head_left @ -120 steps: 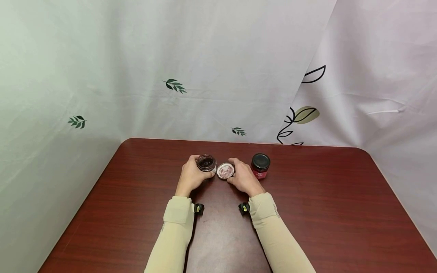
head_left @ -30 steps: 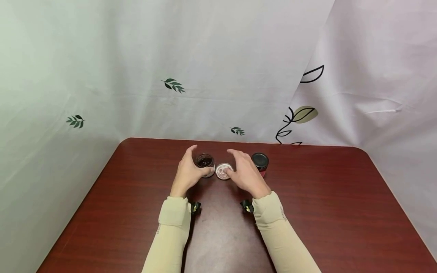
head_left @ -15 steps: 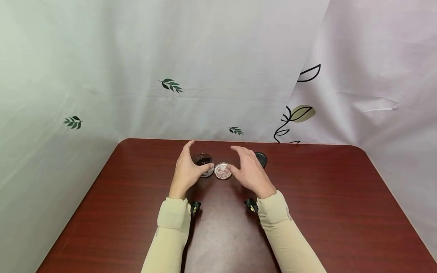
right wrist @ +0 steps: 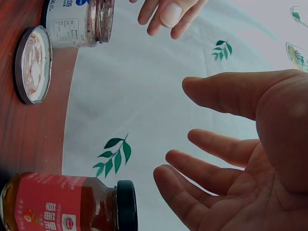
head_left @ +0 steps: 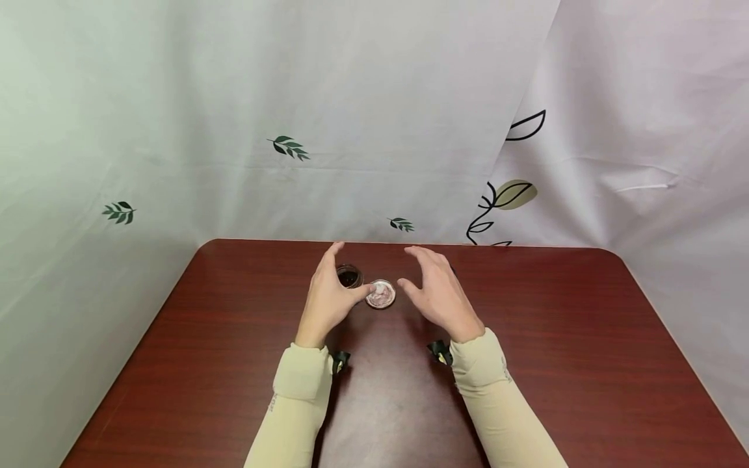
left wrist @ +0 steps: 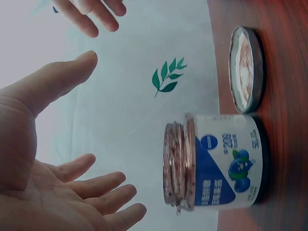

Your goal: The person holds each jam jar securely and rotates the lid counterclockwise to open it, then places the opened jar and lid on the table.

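Observation:
An uncapped jam jar [left wrist: 226, 163] with blueberries on its white and blue label stands on the table, dark jam inside [head_left: 349, 277]. Beside it lies its lid [head_left: 381, 294], smeared inner face up. My left hand [head_left: 329, 299] hovers over the jar, thumb and fingers spread, touching nothing. To the right, my right hand [head_left: 441, 294] is held in the air with fingers apart. It hides nearly all of a second jar in the head view; the right wrist view shows this red-labelled jar [right wrist: 53, 202] with its dark lid [right wrist: 126, 206] on.
The reddish-brown wooden table [head_left: 556, 338] has rounded far corners. Behind it hangs a pale curtain [head_left: 363, 117] with printed leaves, and it also closes in the left and right sides.
Four seconds ago my left hand gripped the uncapped jar and my right hand held the lid. Both have let go and risen; the right hand has shifted rightward, covering the red-labelled jar.

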`<state>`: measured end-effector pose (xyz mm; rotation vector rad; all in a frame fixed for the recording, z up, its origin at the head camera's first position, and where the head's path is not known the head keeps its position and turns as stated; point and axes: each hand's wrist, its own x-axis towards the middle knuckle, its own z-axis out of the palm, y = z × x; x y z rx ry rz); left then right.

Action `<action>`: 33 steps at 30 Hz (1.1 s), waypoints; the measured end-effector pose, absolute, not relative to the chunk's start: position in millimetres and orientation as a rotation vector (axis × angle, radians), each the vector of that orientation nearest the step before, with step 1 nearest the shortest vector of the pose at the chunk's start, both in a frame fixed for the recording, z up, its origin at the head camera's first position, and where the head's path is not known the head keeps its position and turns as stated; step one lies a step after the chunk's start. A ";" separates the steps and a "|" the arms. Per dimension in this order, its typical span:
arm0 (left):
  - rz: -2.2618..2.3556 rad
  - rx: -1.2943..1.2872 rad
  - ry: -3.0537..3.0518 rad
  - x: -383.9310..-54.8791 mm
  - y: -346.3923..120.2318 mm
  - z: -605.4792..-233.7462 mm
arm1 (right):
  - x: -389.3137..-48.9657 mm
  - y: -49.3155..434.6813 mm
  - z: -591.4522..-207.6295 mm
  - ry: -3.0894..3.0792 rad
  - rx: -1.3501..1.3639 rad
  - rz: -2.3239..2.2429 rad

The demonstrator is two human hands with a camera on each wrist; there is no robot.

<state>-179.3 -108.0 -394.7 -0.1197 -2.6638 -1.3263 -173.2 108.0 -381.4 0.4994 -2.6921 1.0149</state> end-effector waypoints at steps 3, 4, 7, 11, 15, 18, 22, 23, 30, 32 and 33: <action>-1.320 -0.145 -2.653 -179.2 -103.2 -394.4 | -173.4 110.5 -381.2 -2.667 0.496 1.021; -1.319 -0.152 -2.650 -179.2 -101.8 -394.2 | -173.4 111.5 -381.4 -2.660 0.496 1.023; -1.319 -0.171 -2.644 -179.0 -97.6 -393.4 | -173.5 114.5 -382.1 -2.646 0.493 1.017; -1.322 -0.192 -2.631 -178.3 -92.6 -392.0 | -173.1 118.5 -382.2 -2.641 0.485 1.005; -1.348 -0.201 -2.614 -177.1 -87.8 -391.4 | -172.7 122.5 -381.8 -2.655 0.464 1.005; -1.366 -0.204 -2.611 -176.6 -83.5 -391.6 | -172.2 125.6 -382.0 -2.665 0.447 1.009; -1.376 -0.215 -2.626 -176.1 -76.6 -393.0 | -171.2 130.0 -382.7 -2.676 0.426 1.013; -1.378 -0.217 -2.631 -175.9 -74.8 -393.4 | -171.0 130.9 -382.9 -2.677 0.424 1.014; -1.398 -0.230 -2.657 -174.1 -64.2 -397.3 | -170.9 136.8 -383.5 -2.696 0.385 1.016; -1.402 -0.236 -2.665 -174.0 -61.6 -398.1 | -171.0 138.4 -383.3 -2.707 0.373 1.018; -1.402 -0.242 -2.668 -174.1 -60.2 -398.7 | -171.2 139.2 -383.4 -2.712 0.368 1.018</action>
